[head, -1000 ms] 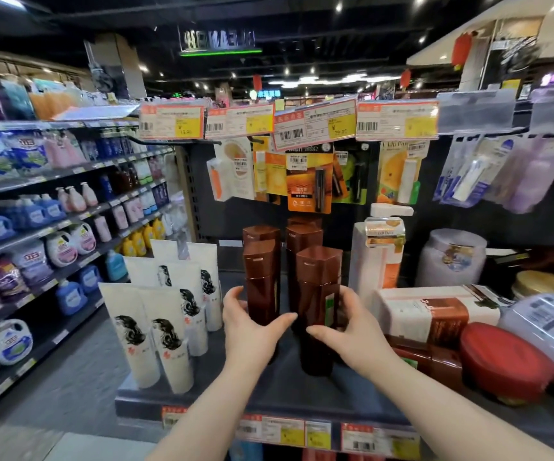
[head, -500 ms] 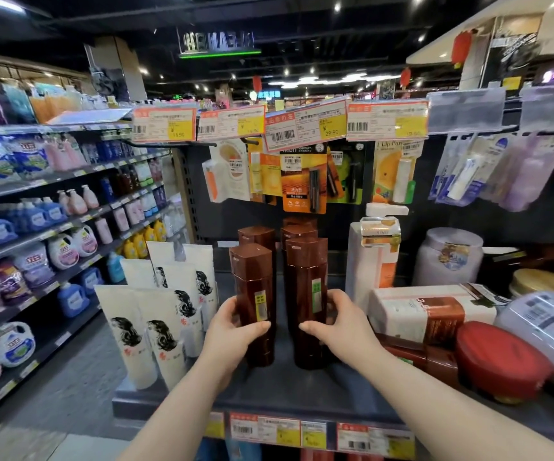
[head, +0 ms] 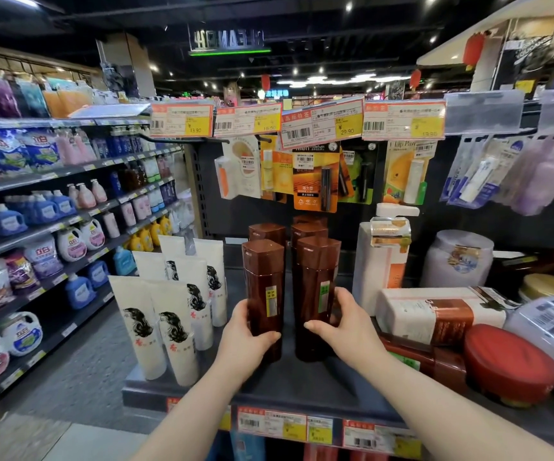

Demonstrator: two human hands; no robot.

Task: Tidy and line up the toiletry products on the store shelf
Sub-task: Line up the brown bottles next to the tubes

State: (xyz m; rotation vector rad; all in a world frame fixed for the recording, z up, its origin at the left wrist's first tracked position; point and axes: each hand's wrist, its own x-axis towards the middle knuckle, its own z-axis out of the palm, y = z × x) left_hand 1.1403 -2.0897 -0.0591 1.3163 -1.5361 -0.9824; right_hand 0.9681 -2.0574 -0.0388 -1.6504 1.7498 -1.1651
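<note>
Two tall brown bottles stand upright side by side at the front of the dark shelf (head: 302, 387). My left hand (head: 247, 331) grips the left brown bottle (head: 264, 287) low on its body. My right hand (head: 345, 324) grips the right brown bottle (head: 315, 287) the same way. Behind them stand more brown bottles (head: 267, 231) in two short rows. Several white tubes (head: 161, 324) with a black hair drawing stand to the left.
To the right are a white pump bottle (head: 380, 261), a white and brown box (head: 435, 314), a red-lidded jar (head: 510, 364) and a white tub (head: 455, 259). Carded lip products (head: 315, 176) hang above under price tags. Detergent shelves (head: 52, 227) line the left aisle.
Both hands slid the two front brown bottles forward and a little left into a side-by-side pair, and both hands have shifted lower on the bottles.
</note>
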